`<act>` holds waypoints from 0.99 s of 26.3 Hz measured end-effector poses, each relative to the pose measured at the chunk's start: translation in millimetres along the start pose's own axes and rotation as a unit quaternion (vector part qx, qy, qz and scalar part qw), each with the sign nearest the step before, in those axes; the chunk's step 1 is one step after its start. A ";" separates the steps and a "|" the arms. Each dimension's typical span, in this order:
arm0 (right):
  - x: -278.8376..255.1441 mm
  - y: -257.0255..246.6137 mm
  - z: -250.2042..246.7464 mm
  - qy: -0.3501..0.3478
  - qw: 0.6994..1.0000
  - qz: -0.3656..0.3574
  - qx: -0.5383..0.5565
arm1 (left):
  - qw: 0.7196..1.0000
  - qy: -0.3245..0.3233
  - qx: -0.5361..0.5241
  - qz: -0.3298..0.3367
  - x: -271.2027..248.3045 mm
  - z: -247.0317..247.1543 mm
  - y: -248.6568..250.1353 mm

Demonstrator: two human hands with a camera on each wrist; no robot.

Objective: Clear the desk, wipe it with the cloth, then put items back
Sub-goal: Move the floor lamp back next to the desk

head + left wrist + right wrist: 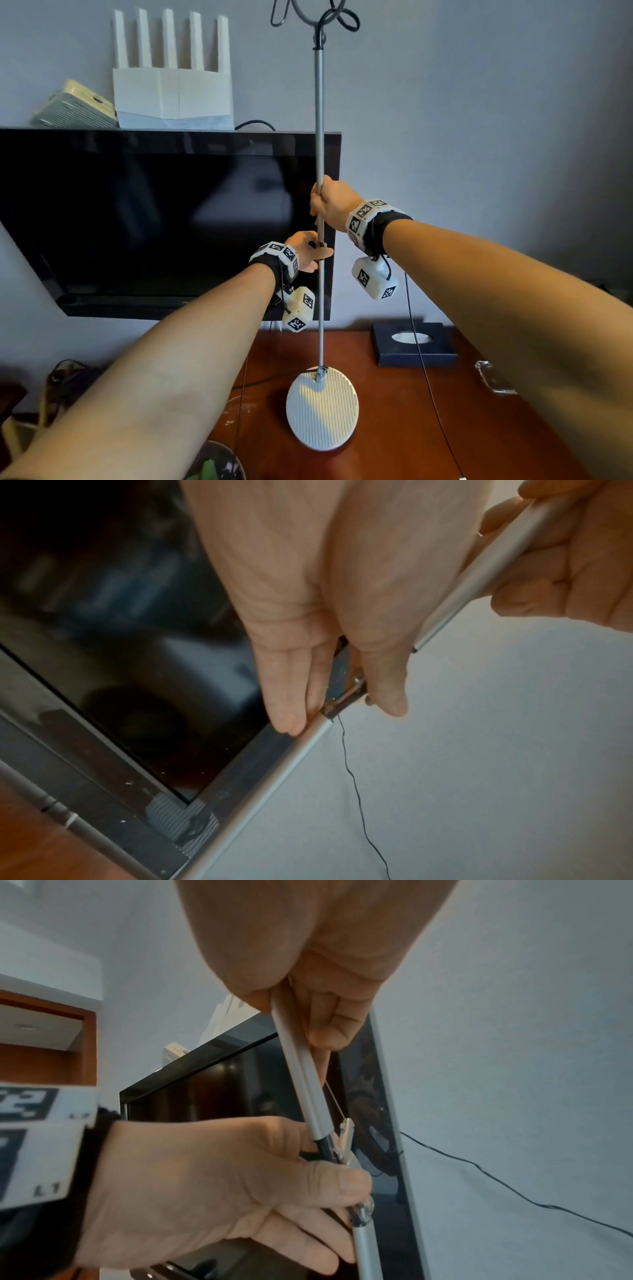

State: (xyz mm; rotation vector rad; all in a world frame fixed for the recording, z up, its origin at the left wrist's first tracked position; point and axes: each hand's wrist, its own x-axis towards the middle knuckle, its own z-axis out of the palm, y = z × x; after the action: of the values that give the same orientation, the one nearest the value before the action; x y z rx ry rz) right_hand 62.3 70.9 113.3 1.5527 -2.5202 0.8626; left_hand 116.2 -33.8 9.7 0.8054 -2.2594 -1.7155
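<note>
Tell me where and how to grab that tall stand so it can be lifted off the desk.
Grip the thin upright pole from the front, one fist above the other, as the right hand and left hand do now. The flat round base offers no handle.

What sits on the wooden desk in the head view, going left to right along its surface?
Glass bowl with green leaves at the bottom edge → round white ribbed lamp base → dark blue tissue box → clear glass item at the right edge.
</note>
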 end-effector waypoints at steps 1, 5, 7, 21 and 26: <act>0.1 9.4 -4.0 -0.001 1.000 -0.004 -0.002 | 1.000 -0.007 0.007 -0.011 1.7 7.4 5.5; -0.7 45.1 -21.4 0.009 1.000 -0.007 0.000 | 0.998 -0.039 0.047 -0.022 13.0 36.2 23.2; -0.1 68.9 -28.9 0.012 1.000 -0.003 0.009 | 0.997 -0.023 0.066 -0.022 26.5 55.2 29.7; 41.7 136.6 -30.1 0.005 0.998 -0.005 0.059 | 0.975 0.060 0.211 -0.015 86.9 97.5 57.1; 66.3 141.6 -22.3 0.001 0.998 0.006 0.063 | 0.970 0.079 0.228 -0.011 110.9 94.1 57.9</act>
State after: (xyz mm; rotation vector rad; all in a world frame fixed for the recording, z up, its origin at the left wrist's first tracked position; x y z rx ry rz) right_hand -94.3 76.0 93.4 1.5713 -2.5212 1.0424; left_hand -37.2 -3.4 16.0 1.0132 -2.5685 -1.0944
